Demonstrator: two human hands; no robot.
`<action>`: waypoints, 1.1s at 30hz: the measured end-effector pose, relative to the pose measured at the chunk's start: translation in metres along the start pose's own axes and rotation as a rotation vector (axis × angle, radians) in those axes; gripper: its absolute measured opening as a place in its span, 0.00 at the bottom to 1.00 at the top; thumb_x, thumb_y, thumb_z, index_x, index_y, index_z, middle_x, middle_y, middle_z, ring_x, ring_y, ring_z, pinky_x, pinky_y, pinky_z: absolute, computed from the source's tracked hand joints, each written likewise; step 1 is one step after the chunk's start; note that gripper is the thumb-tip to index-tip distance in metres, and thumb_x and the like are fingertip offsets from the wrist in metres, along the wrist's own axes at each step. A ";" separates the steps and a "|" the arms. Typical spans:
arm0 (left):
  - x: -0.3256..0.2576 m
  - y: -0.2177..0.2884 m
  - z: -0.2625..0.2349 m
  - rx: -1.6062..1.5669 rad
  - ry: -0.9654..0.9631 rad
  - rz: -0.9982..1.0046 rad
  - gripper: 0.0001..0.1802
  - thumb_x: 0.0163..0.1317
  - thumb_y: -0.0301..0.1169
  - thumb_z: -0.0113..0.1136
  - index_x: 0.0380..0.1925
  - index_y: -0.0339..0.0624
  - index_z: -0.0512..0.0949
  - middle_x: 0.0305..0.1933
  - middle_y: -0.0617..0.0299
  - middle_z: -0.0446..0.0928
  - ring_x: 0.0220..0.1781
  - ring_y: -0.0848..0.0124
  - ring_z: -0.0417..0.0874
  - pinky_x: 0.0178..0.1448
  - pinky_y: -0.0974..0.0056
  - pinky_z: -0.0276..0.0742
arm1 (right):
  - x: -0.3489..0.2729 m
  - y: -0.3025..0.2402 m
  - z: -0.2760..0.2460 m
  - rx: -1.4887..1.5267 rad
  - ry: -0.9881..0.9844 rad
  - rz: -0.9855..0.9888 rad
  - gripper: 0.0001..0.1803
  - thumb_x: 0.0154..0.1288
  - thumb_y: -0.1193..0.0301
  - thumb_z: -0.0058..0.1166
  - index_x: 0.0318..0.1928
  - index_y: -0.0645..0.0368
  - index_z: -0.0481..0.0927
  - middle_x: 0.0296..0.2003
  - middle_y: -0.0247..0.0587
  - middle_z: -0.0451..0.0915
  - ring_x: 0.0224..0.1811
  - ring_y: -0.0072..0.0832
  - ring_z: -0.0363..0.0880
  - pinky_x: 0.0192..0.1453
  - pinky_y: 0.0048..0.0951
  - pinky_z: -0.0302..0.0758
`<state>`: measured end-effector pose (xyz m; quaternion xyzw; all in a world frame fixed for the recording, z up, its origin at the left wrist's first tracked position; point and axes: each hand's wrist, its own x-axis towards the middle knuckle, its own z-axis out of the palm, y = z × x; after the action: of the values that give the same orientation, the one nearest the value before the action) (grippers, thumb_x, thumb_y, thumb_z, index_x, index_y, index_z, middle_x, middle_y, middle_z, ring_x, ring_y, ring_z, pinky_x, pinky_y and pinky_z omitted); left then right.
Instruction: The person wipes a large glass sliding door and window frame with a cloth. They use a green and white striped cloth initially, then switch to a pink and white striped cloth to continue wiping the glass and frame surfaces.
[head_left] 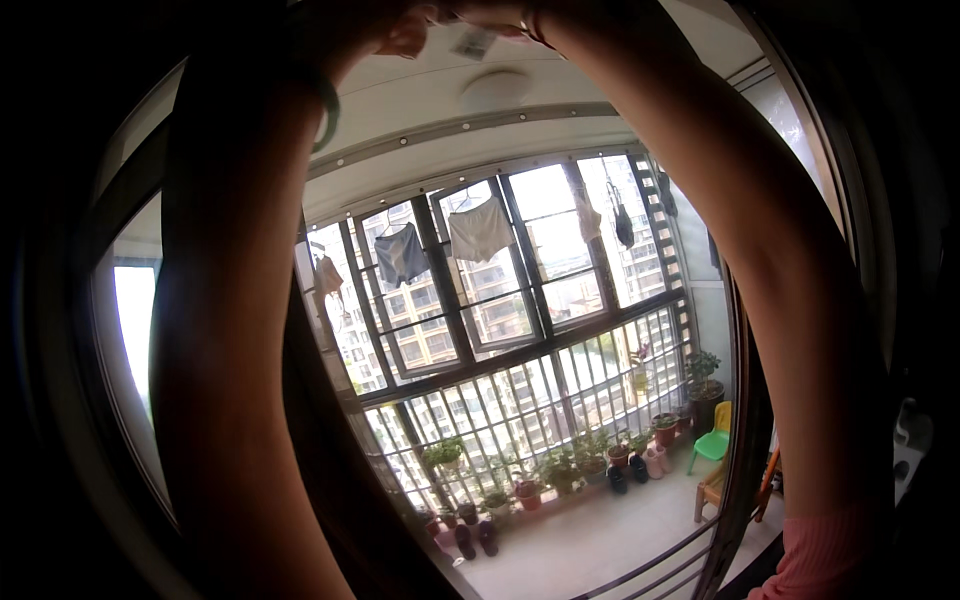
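Note:
Both my arms reach up overhead, framing the view. My left hand (405, 36) is at the top edge, its visible fingers curled; a pale green bangle (328, 115) circles that wrist. Close beside it, my right hand (490, 14) is partly cut off by the top edge, its fingers bent in, with a thin dark band (537, 28) at the wrist. Whatever the fingers hold is out of sight. Just below the hands shows a small blurred grey patch (472, 42); whether either hand touches it I cannot tell.
Past a dark door frame (735, 440) lies a balcony with barred windows. Grey shorts (400, 255) and pale shorts (482, 230) hang there. Potted plants (560, 470) and dark shoes (628, 474) line the wall. A green and yellow chair (714, 440) stands right. A round lamp (496, 90) is overhead.

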<state>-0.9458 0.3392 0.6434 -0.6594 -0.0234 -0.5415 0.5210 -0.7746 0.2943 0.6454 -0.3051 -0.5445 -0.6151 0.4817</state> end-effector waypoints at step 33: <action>-0.133 0.189 -0.013 0.046 0.046 0.215 0.25 0.59 0.40 0.67 0.57 0.49 0.76 0.56 0.50 0.76 0.64 0.56 0.75 0.74 0.44 0.63 | -0.272 -0.043 -0.099 -0.032 0.029 -0.001 0.11 0.67 0.67 0.54 0.47 0.49 0.85 0.36 0.40 0.84 0.39 0.35 0.83 0.48 0.41 0.78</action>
<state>-0.8972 0.3146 0.4180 -0.6332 0.0469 -0.4968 0.5916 -0.7047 0.2671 0.3620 -0.3036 -0.5279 -0.6282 0.4843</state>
